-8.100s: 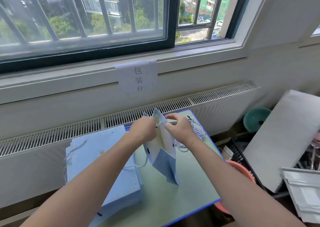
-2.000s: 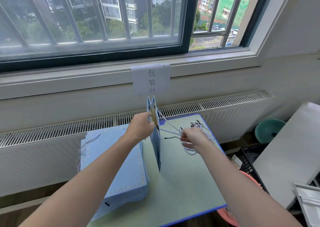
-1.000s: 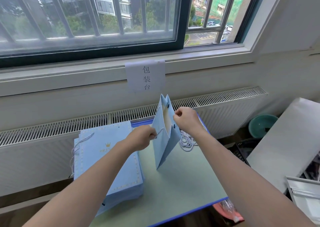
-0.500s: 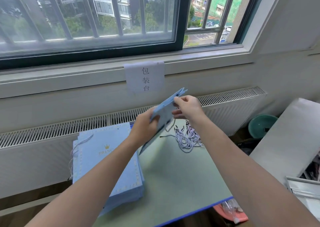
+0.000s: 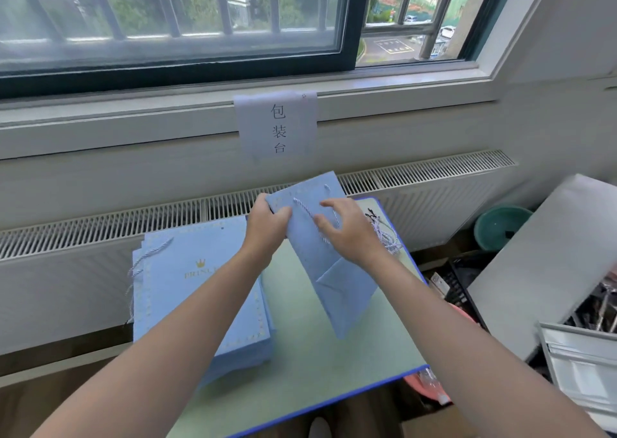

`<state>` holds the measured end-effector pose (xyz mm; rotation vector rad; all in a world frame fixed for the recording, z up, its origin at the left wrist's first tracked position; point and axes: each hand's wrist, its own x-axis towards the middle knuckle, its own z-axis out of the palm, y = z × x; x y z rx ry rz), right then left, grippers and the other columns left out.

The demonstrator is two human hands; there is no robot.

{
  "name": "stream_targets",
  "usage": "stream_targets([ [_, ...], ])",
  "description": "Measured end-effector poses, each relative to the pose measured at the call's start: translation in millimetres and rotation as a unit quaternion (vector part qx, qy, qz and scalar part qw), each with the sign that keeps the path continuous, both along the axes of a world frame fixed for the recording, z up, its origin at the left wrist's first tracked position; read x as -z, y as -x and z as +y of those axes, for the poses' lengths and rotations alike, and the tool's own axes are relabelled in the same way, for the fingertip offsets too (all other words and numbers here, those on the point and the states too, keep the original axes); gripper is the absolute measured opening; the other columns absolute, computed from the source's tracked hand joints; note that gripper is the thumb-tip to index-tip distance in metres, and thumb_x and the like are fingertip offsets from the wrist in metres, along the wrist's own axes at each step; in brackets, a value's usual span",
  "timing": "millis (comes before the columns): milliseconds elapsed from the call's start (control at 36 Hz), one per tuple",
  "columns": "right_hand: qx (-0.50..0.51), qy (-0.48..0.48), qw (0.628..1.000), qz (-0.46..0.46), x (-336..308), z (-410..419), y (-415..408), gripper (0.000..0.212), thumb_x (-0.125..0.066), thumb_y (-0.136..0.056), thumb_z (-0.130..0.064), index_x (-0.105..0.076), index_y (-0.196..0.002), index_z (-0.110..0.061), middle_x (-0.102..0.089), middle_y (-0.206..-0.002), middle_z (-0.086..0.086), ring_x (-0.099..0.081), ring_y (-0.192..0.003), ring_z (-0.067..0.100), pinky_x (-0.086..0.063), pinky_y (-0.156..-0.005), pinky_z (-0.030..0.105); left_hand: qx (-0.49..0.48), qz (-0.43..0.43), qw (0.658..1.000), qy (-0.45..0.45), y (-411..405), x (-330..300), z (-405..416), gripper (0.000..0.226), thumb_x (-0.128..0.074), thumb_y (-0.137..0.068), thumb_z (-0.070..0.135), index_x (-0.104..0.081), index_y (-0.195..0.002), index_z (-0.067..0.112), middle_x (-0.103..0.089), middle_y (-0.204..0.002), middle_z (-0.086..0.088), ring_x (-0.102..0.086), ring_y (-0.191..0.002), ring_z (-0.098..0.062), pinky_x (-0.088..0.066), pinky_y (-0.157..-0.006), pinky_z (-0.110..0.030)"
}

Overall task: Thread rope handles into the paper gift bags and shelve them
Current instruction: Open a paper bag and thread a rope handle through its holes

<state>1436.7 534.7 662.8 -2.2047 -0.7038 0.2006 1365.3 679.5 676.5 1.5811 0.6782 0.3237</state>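
Flattened blue gift bag [image 5: 329, 270] was held tilted just above the green table [image 5: 310, 381], right of the stack of finished bags [image 5: 200, 290]. Left hand [image 5: 267, 227] pinched the bag's top-left corner, thumb over the face. Right hand [image 5: 350, 230] lay on the face with fingers loosely bent over the rope handle [image 5: 309, 212]; whether it gripped the rope, I could not tell. Bag's long axis ran from mouth, far-left toward the window, to folded base, near-right. Judged light, creasable paper; best held by the stiffened top edge. Loose ropes [image 5: 384, 234] lay right of the bag.
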Motion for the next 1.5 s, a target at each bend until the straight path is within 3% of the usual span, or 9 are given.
stream_targets([
  [250, -0.105, 0.03, 0.993, -0.045, -11, 3, 10, 0.059, -0.062, -0.093, -0.031, -0.041, -0.144, -0.008, -0.045, -0.146, 0.002, -0.035, -0.135, 0.011, -0.02, -0.104, 0.011, -0.044, -0.022, 0.99, 0.133, -19, -22, -6, 0.009, -0.042, -0.094, 0.009, -0.042, -0.087, 0.014, -0.052, -0.092, -0.01, -0.055, -0.077, -0.024, -0.053, -0.056, -0.03],
  [417, -0.093, 0.025, 0.994, -0.06, -10, 2, 0, 0.061, -0.054, -0.097, -0.029, -0.031, -0.152, -0.015, -0.049, -0.143, 0.0, -0.045, -0.13, 0.014, -0.038, -0.106, 0.033, 0.016, -0.096, 0.975, 0.199, -23, -34, -14, 0.035, -0.051, -0.097, 0.028, -0.052, -0.118, 0.0, -0.062, -0.104, -0.013, -0.066, -0.091, -0.025, -0.06, -0.072, -0.043],
  [500, -0.034, -0.054, 0.998, -0.025, -15, -6, -6, 0.036, -0.044, -0.101, -0.015, -0.052, -0.136, -0.015, -0.065, -0.109, 0.002, -0.059, -0.095, 0.022, -0.041, -0.078, 0.029, 0.038, -0.108, 0.993, 0.02, -22, -29, -20, 0.018, -0.049, -0.1, 0.025, -0.056, -0.113, 0.013, -0.061, -0.112, -0.003, -0.061, -0.103, -0.016, -0.057, -0.086, -0.035],
  [583, 0.026, -0.14, 0.987, 0.068, -9, -18, -15, 0.018, -0.048, -0.1, -0.019, -0.061, -0.11, -0.027, -0.069, -0.102, 0.001, -0.065, -0.095, 0.022, -0.051, -0.081, 0.037, 0.032, -0.073, 0.979, -0.187, -21, -5, -13, 0.028, -0.05, -0.099, 0.016, -0.053, -0.126, 0.011, -0.054, -0.126, -0.002, -0.051, -0.114, -0.011, -0.042, -0.091, -0.012],
  [750, 0.092, -0.115, 0.965, 0.217, 37, -45, -28, 0.017, -0.051, -0.099, -0.015, -0.051, -0.116, -0.018, -0.065, -0.107, -0.003, -0.066, -0.093, 0.016, -0.057, -0.078, 0.032, 0.089, 0.057, 0.927, -0.361, -9, 64, -6, 0.042, -0.047, -0.092, 0.003, -0.049, -0.134, 0.003, -0.046, -0.137, -0.012, -0.038, -0.131, -0.026, -0.031, -0.105, -0.031],
  [833, 0.115, -0.054, 0.965, 0.231, 68, -48, -23, 0.016, -0.051, -0.099, -0.013, -0.05, -0.115, -0.017, -0.062, -0.103, -0.007, -0.062, -0.087, 0.009, -0.047, -0.063, 0.015, 0.141, 0.134, 0.895, -0.401, 1, 96, -20, 0.047, -0.048, -0.09, 0.004, -0.046, -0.137, 0.002, -0.037, -0.145, -0.016, -0.033, -0.135, -0.033, -0.032, -0.109, -0.043],
  [1139, 0.129, 0.151, 0.973, 0.122, 144, -35, -19, 0.047, -0.053, -0.089, -0.008, -0.047, -0.135, -0.004, -0.052, -0.131, 0.015, -0.046, -0.122, 0.032, -0.039, -0.095, 0.035, 0.242, 0.248, 0.799, -0.491, 11, 178, -35, 0.05, -0.061, -0.072, 0.007, -0.055, -0.121, -0.002, -0.054, -0.131, -0.025, -0.052, -0.121, -0.047, -0.05, -0.088, -0.056],
  [1278, 0.076, 0.204, 0.976, -0.025, 160, -25, -19, 0.05, -0.052, -0.084, -0.002, -0.05, -0.134, 0.001, -0.046, -0.136, 0.021, -0.041, -0.128, 0.038, -0.034, -0.106, 0.043, 0.227, 0.316, 0.794, -0.468, -2, 187, -44, 0.053, -0.032, -0.101, 0.025, -0.022, -0.15, 0.008, -0.012, -0.16, -0.014, -0.007, -0.148, -0.035, -0.015, -0.115, -0.052],
  [1500, -0.084, 0.243, 0.962, -0.088, 200, -7, -23, 0.058, -0.035, -0.089, -0.036, -0.054, -0.137, -0.008, -0.046, -0.148, 0.014, -0.041, -0.138, 0.033, -0.03, -0.112, 0.052, 0.195, 0.315, 0.81, -0.455, -6, 223, -54, 0.059, -0.02, -0.102, 0.038, -0.01, -0.156, 0.015, 0.0, -0.164, -0.008, 0.007, -0.15, -0.029, 0.004, -0.118, -0.055],
])
